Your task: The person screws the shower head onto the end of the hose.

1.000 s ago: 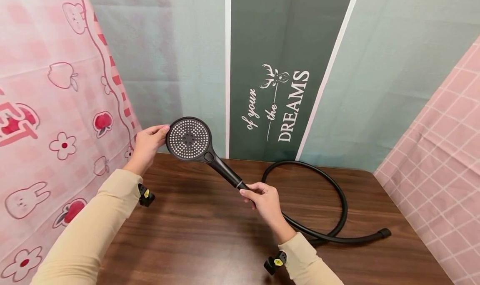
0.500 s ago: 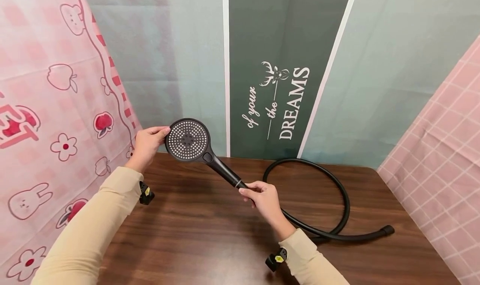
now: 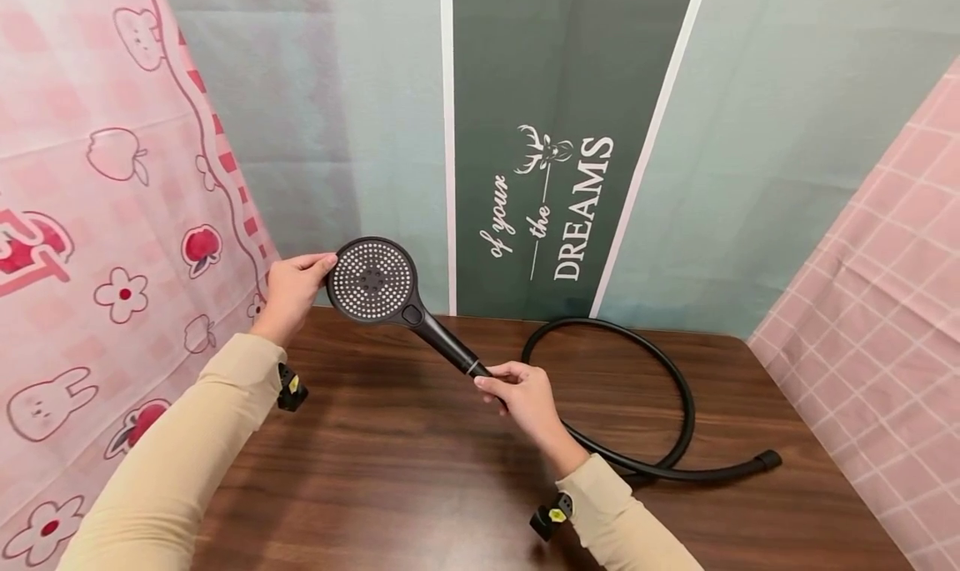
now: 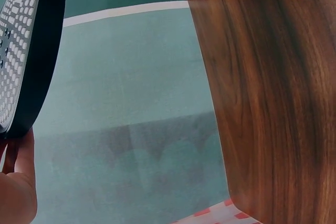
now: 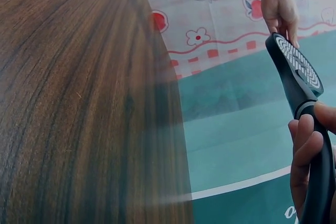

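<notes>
A black handheld shower head (image 3: 372, 279) with pale nozzles is held above the table, its face toward the head camera. At the rim, my left hand (image 3: 291, 296) pinches it between thumb and fingers; the left wrist view shows the shower head (image 4: 44, 51) edge-on above that hand. My right hand (image 3: 525, 400) grips the lower end, where the handle meets the hose. In the right wrist view its fingers (image 5: 304, 142) curl round the black hose (image 5: 319, 192) just below the joint. From there the hose (image 3: 686, 404) loops on the table, its loose end fitting (image 3: 768, 460) lying at the right.
The brown wooden table (image 3: 360, 488) ends at a grey-green cloth backdrop (image 3: 360, 137) with white lettering. A pink patterned cloth (image 3: 127, 221) hangs on the left, and a pink checked cloth (image 3: 877, 329) on the right. A small black camera (image 3: 291, 390) sits at the left wrist.
</notes>
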`<state>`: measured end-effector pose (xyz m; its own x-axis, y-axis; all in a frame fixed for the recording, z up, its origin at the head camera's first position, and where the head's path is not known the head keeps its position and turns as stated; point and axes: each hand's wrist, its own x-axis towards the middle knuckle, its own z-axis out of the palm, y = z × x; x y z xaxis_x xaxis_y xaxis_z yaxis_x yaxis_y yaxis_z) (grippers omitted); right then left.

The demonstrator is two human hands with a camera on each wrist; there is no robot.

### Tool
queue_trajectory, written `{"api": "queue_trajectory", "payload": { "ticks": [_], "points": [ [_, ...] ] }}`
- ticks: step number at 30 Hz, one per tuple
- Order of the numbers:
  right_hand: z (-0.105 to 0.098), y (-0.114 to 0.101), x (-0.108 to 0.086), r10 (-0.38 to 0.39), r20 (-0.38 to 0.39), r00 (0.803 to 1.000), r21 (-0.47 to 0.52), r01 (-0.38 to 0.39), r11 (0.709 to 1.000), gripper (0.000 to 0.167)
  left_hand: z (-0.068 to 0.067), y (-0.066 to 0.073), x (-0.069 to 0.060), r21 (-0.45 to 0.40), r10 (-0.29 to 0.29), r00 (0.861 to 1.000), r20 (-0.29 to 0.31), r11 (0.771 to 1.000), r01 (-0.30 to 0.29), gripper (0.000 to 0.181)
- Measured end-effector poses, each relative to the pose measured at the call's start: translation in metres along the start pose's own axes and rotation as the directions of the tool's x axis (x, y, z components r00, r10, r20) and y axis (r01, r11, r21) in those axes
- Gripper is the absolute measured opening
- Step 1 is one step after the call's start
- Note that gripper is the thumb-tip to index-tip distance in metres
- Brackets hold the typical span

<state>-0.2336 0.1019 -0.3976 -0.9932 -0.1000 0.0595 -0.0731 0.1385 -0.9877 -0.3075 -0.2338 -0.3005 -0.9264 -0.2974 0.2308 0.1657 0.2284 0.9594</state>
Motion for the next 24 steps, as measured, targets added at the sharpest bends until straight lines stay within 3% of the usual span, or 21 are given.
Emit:
{"api": "queue_trajectory", "payload": {
  "ticks": [7, 16, 24],
  "points": [
    [-0.001, 0.006, 0.003, 0.008, -0.004, 1.0, -0.022, -0.008, 1.0, 0.019, 0.005, -0.005, 0.001, -0.047, -0.012, 1.0, 0.008, 0.999, 0.012, 0.042],
    [0.002, 0.009, 0.007, 0.013, 0.015, 1.0, -0.038, -0.012, 0.999, 0.019, 0.0, -0.012, 0.004, -0.078, -0.015, 0.999, 0.032, 0.997, 0.018, 0.045],
    [0.009, 0.016, 0.009, 0.067, -0.003, 0.998, -0.032, -0.067, 0.997, 0.022, 0.002, -0.022, 0.007, -0.049, -0.029, 0.999, 0.029, 0.998, 0.03, 0.044]
  ]
}}
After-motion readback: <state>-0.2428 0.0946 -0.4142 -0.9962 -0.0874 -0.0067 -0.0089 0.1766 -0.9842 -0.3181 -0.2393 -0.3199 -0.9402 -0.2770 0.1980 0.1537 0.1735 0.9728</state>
